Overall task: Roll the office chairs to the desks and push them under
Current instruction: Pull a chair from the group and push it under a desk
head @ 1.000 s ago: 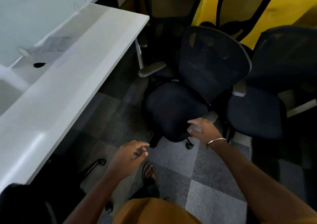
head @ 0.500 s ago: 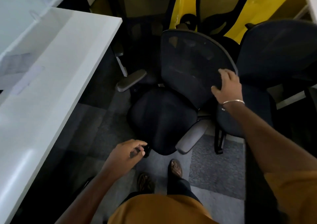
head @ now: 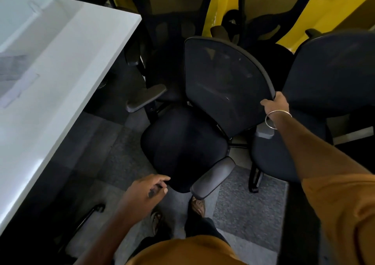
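Grey carpet (head: 249, 208); chair (head: 182, 149) seat faces desk (head: 60, 86); right hand (head: 277, 103) grips backrest edge, left hand (head: 146, 191) loose.

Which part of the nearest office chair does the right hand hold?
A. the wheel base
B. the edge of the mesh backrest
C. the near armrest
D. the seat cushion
B: the right hand grips the rim of the mesh backrest, away from the armrest.

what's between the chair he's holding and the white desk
Nothing visible: bare carpet lies between the mesh chair, gripped at its backrest by the right hand, and the white desk.
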{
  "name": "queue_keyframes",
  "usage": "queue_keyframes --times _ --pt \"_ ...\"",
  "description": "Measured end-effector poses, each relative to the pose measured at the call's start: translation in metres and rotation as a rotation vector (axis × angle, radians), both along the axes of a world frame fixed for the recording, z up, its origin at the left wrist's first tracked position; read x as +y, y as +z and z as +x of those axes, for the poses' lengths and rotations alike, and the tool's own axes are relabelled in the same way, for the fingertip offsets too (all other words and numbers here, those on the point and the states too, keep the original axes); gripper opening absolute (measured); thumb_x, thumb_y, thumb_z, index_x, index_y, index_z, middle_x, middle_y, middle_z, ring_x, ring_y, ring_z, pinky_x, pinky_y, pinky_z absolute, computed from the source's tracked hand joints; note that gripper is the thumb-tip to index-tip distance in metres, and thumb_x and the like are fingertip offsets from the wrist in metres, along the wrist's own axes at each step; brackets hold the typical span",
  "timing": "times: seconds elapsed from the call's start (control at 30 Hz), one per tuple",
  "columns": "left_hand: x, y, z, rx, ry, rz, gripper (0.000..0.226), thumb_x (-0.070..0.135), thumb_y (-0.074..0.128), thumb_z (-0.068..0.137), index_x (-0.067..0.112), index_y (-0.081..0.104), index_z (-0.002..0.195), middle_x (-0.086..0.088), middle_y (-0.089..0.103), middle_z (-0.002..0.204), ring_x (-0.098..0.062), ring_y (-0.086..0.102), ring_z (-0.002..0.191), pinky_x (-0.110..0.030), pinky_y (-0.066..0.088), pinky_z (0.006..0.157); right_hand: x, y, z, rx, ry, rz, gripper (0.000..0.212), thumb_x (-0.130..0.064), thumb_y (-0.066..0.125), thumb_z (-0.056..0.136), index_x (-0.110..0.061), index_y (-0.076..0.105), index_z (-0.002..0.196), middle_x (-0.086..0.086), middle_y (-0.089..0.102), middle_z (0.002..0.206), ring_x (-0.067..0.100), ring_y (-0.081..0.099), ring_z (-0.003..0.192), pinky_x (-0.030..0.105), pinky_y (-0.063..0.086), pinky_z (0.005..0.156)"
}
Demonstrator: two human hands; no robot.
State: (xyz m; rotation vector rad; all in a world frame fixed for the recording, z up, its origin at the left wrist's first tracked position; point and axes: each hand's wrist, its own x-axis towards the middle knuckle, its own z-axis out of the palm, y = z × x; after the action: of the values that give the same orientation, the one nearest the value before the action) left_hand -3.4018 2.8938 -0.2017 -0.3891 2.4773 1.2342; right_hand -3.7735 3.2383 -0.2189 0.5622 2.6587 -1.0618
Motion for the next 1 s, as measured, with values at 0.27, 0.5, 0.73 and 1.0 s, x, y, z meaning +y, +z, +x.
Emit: queue_keyframes --times 0.27,0.5,0.73,1.0 --pt "0.003 -0.004 0.013 -0.049 -0.054 -0.013 0.03 0.043 0.065 0.097 0.047 0.065 0.126 0.03 0.068 0.11 0.006 0.064 0.103 -0.025 0.056 0.088 0.009 0.0 0.059 -0.003 -0.073 -0.044 0.035 -0.023 0.069 0.091 -0.007 0.054 0.118 0.011 0.058 0.107 0.032 0.057 0.095 0.038 0.044 0.081" --pt "0.011 -0.016 0.032 -0.02 -0.199 -0.03 0.038 0.055 0.055 0.092 0.045 0.065 0.127 0.027 0.065 0.108 0.002 0.064 0.097 -0.029 0.057 0.083 0.02 -0.004 0.18 -0.113 -0.17 -0.113 0.04 -0.026 0.075 0.088 -0.011 0.061 0.123 0.01 0.063 0.11 0.033 0.059 0.096 0.044 0.05 0.089" --pt "0.018 -0.02 0.05 0.002 -0.337 0.003 0.056 0.057 0.057 0.092 0.038 0.055 0.145 0.025 0.058 0.126 0.004 0.058 0.109 -0.035 0.055 0.093 -0.032 0.004 0.329 -0.148 -0.232 -0.44 0.041 -0.037 0.083 0.085 -0.023 0.065 0.119 -0.004 0.072 0.112 0.019 0.067 0.102 0.04 0.052 0.095" --pt "0.024 -0.012 0.072 0.017 -0.505 -0.062 0.089 0.061 0.069 0.083 0.04 0.029 0.16 0.022 0.033 0.159 -0.006 0.039 0.143 -0.039 0.039 0.116 -0.028 0.027 0.413 -0.207 0.548 -0.192 0.023 -0.042 0.069 0.095 -0.024 0.073 0.083 0.001 0.069 0.077 0.019 0.065 0.073 0.05 0.054 0.075"
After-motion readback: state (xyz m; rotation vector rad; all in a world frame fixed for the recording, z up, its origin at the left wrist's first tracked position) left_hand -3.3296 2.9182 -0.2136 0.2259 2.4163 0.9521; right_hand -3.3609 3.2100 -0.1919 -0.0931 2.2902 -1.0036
